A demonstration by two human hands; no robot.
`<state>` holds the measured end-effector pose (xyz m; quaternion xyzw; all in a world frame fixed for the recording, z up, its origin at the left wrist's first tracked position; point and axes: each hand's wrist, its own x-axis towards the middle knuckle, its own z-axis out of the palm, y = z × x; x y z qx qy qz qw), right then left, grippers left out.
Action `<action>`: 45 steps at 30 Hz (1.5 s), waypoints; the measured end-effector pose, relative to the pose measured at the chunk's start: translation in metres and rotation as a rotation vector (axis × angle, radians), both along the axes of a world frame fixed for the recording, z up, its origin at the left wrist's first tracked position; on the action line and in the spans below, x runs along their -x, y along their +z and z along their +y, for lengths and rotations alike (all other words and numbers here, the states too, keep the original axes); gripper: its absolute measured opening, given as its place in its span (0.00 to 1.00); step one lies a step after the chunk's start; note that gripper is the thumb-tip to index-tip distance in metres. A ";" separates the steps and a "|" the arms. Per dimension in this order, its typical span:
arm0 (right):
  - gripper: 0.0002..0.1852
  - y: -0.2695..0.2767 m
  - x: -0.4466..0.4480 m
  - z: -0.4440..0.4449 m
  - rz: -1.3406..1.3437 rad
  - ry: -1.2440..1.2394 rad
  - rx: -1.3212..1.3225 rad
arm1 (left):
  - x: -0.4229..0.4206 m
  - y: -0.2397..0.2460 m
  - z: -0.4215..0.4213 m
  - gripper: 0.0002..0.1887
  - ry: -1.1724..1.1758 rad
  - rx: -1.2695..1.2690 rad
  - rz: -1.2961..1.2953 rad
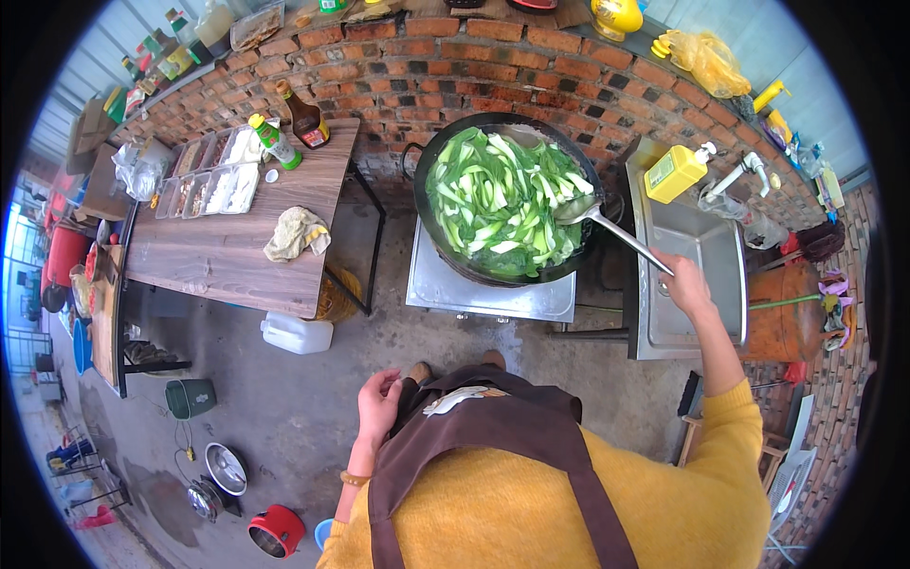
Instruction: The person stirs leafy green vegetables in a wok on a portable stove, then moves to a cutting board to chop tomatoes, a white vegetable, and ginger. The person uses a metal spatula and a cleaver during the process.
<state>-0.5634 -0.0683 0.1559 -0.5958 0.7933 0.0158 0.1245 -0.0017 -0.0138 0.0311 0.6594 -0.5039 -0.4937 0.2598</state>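
My right hand [684,283] grips the handle end of a long metal ladle [625,237]. The ladle's bowl rests among chopped leafy greens with pale stalks [498,192], at the right side of a large black wok [423,206]. Liquid shows around the greens near the wok's rim. Beneath the wok is a metal-topped gas stove [490,302]. My left hand [380,402] hangs beside my brown apron [483,419], holding nothing, its fingers loosely bent.
A stainless sink [700,242] with a yellow pump bottle [679,173] stands right of the stove. The wooden table [213,245] at left bears seasoning trays [213,188], bottles and a cloth [298,233]. A plastic jug [297,334] lies on the floor. Behind rises a brick wall [426,64].
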 end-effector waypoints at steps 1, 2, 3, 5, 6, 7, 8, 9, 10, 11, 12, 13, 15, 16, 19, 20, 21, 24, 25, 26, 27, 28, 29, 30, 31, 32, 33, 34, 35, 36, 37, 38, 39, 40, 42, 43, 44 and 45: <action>0.29 0.013 0.006 0.005 -0.044 -0.011 0.025 | -0.001 -0.002 -0.001 0.12 0.002 -0.011 -0.004; 0.29 0.024 0.011 0.008 -0.103 0.009 0.075 | -0.002 -0.004 -0.003 0.12 -0.001 0.002 0.003; 0.29 0.031 0.016 0.009 -0.118 -0.037 0.057 | -0.002 -0.006 -0.004 0.12 -0.001 -0.007 0.002; 0.28 0.033 0.025 0.006 -0.192 -0.036 0.115 | -0.002 -0.010 -0.007 0.12 -0.001 -0.007 0.007; 0.28 0.029 0.029 0.003 -0.262 -0.001 0.154 | -0.001 -0.012 -0.008 0.12 -0.001 -0.001 0.014; 0.28 0.017 0.028 -0.003 -0.266 0.010 0.175 | 0.001 -0.013 -0.008 0.12 0.004 -0.013 0.017; 0.28 -0.001 0.024 -0.012 -0.290 0.058 0.239 | 0.003 -0.013 -0.009 0.12 -0.005 0.013 0.024; 0.27 -0.014 0.023 -0.019 -0.310 0.033 0.260 | 0.004 -0.014 -0.009 0.12 -0.006 0.021 0.025; 0.28 -0.028 0.019 -0.025 -0.442 -0.091 0.171 | 0.005 -0.013 -0.009 0.12 -0.001 0.018 0.029; 0.28 -0.043 0.011 -0.033 -0.563 -0.314 0.029 | 0.006 -0.013 -0.009 0.12 -0.004 0.021 0.024; 0.27 -0.056 0.002 -0.038 -0.711 -0.405 0.008 | 0.007 -0.012 -0.007 0.12 -0.002 0.013 0.020; 0.26 -0.066 -0.008 -0.043 -0.869 -0.519 -0.013 | 0.007 -0.011 -0.006 0.12 0.001 0.010 0.028; 0.21 -0.081 -0.029 -0.055 -1.027 -0.561 -0.081 | 0.008 -0.010 -0.004 0.12 -0.005 0.008 -0.002; 0.15 -0.084 -0.039 -0.058 -1.051 -0.515 -0.110 | 0.008 -0.010 -0.003 0.12 -0.002 0.003 -0.010; 0.18 -0.082 -0.059 -0.060 -1.028 -0.449 -0.074 | 0.009 -0.009 0.001 0.12 0.023 -0.005 -0.006; 0.21 -0.079 -0.063 -0.058 -0.983 -0.448 -0.031 | 0.008 -0.009 0.003 0.12 0.033 0.013 0.004; 0.25 -0.077 -0.068 -0.055 -0.941 -0.485 0.006 | 0.008 -0.008 0.006 0.12 0.046 0.015 0.009; 0.27 -0.067 -0.075 -0.059 -0.611 -0.095 0.226 | 0.007 -0.007 0.011 0.12 0.079 -0.001 0.002; 0.27 -0.065 -0.079 -0.065 -0.636 -0.062 0.272 | 0.008 -0.007 0.013 0.12 0.089 -0.022 -0.008; 0.27 -0.063 -0.083 -0.075 -0.555 -0.020 0.258 | 0.008 -0.006 0.015 0.12 0.087 -0.009 0.003; 0.28 -0.061 -0.087 -0.087 -0.522 0.028 0.263 | 0.010 -0.006 0.017 0.12 0.089 -0.008 0.008; 0.28 -0.062 -0.095 -0.101 -0.454 0.058 0.311 | 0.011 -0.005 0.018 0.12 0.100 -0.018 0.017; 0.28 -0.064 -0.103 -0.117 -0.406 0.072 0.290 | 0.012 -0.004 0.021 0.12 0.092 -0.006 0.012; 0.28 -0.066 -0.111 -0.131 -0.378 0.049 0.237 | 0.013 -0.003 0.026 0.12 0.093 -0.004 0.009; 0.27 -0.069 -0.119 -0.145 -0.362 0.043 0.221 | 0.013 -0.002 0.032 0.12 0.107 -0.006 0.015; 0.28 -0.075 -0.128 -0.157 -0.324 0.044 0.209 | 0.012 -0.001 0.039 0.12 0.127 -0.017 0.021; 0.29 -0.080 -0.136 -0.167 -0.318 0.048 0.163 | 0.009 0.000 0.047 0.12 0.151 -0.050 0.008; 0.30 -0.086 -0.143 -0.174 -0.272 0.080 0.143 | 0.004 0.001 0.058 0.12 0.183 -0.073 0.015; 0.30 -0.091 -0.149 -0.176 -0.226 0.100 0.117 | -0.003 0.002 0.070 0.12 0.209 -0.102 0.021; 0.31 -0.094 -0.152 -0.173 -0.198 0.110 0.064 | -0.012 0.002 0.080 0.11 0.276 -0.143 0.020; 0.31 -0.095 -0.156 -0.166 -0.244 0.104 0.071 | -0.025 0.001 0.092 0.11 0.304 -0.115 0.009; 0.31 -0.094 -0.157 -0.152 -0.278 0.091 0.113 | -0.037 -0.001 0.103 0.11 0.341 -0.116 0.000; 0.31 -0.092 -0.159 -0.132 -0.327 0.113 0.194 | -0.051 -0.004 0.112 0.11 0.381 -0.067 0.006; 0.31 -0.087 -0.162 -0.112 -0.326 0.103 0.191 | -0.066 -0.010 0.116 0.11 0.436 -0.067 -0.077; 0.31 -0.080 -0.173 -0.061 -0.402 0.116 0.282 | -0.097 -0.019 0.128 0.11 0.494 -0.041 -0.104; 0.30 -0.079 -0.180 -0.037 -0.444 0.115 0.310 | -0.112 -0.022 0.136 0.12 0.548 -0.079 -0.111; 0.30 -0.082 -0.187 -0.014 -0.352 0.068 0.272 | -0.127 -0.024 0.141 0.11 0.573 -0.081 -0.126; 0.31 -0.089 -0.195 0.003 -0.301 0.003 0.204 | -0.141 -0.027 0.145 0.12 0.583 -0.074 -0.134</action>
